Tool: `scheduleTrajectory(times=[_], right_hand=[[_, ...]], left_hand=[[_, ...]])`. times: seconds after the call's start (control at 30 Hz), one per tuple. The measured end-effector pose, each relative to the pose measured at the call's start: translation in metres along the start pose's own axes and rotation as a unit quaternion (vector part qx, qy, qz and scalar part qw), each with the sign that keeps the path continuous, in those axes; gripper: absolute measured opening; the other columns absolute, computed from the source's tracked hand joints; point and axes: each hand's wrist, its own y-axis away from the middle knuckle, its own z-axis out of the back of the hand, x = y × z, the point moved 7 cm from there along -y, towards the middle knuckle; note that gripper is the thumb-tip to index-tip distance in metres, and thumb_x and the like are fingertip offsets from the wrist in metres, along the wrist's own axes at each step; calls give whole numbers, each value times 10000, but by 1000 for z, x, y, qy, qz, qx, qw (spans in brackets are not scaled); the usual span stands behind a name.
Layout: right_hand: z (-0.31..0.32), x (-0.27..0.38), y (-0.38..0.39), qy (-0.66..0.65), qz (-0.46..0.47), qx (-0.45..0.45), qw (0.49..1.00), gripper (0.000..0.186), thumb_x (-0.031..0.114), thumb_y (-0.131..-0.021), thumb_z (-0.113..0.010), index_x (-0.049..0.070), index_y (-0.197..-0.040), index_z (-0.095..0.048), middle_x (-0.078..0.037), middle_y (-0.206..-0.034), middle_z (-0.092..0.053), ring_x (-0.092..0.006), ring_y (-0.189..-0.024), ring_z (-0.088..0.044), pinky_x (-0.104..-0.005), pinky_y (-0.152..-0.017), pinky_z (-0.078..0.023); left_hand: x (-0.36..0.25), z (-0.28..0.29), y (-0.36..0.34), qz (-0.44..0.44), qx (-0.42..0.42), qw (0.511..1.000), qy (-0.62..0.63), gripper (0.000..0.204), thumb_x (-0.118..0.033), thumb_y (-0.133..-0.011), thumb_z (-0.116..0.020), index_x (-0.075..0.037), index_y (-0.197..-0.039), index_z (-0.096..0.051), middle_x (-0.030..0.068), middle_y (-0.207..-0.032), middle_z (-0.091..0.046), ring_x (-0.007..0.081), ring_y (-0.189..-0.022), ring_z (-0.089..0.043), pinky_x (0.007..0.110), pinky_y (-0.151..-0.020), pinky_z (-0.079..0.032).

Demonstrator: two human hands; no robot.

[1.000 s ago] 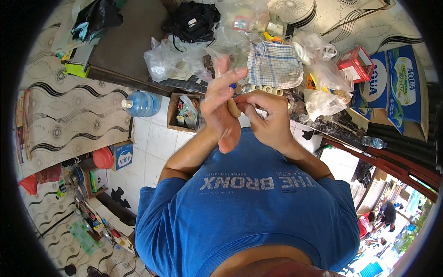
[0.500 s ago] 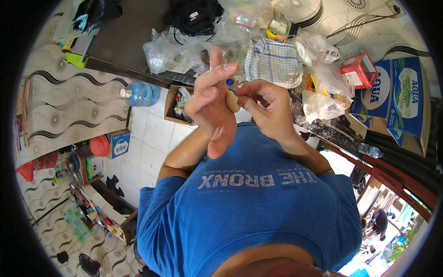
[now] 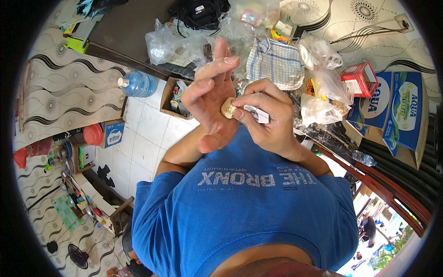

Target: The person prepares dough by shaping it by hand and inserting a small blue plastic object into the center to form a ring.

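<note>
A small, pale, rounded piece of dough (image 3: 228, 109) lies against the palm of my left hand (image 3: 210, 104). That hand is raised in front of my chest with its fingers spread, open, and whitish smears show on the skin. From the other side, my right hand (image 3: 270, 117) pinches the edge of the dough between thumb and forefinger. The dough's top looks creased where those fingertips press. Some of its underside is hidden by the left palm.
Beyond my hands is a cluttered counter with clear plastic bags (image 3: 161, 44), a checked cloth (image 3: 275, 64) and a red box (image 3: 359, 79). Blue cartons (image 3: 401, 108) stand at right. A blue water jug (image 3: 138, 84) and a wooden crate (image 3: 168, 94) are at left.
The dough looked like a smooth disc seen edge-on; now its creased top faces up. My left palm has turned upward a little, and my right hand has shifted slightly nearer to me.
</note>
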Motion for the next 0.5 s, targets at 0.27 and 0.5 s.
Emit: scheduleTrajectory(times=[0.27, 0.5], right_hand=[[4, -6, -1, 32, 23, 17, 999, 143, 49, -745, -805, 62, -862, -724, -91, -913, -642, -244, -848, -607, -342, -717, -488], [5, 3, -2, 122, 94, -2, 988, 214, 21, -719, -795, 52, -923, -736, -61, -915, -667, -257, -855, -613, -356, -720, -501]], left_hand=[[16, -1, 0, 192, -47, 973, 120, 957, -815, -885, -333, -67, -1476, -250, 288, -1457, -389, 414, -1469, -262, 506, -1219, -195], [38, 10, 12, 374, -210, 861, 272, 776, -662, -1006, -220, -65, -1492, -315, 247, -1495, -390, 316, -1452, -328, 468, -1215, -237]])
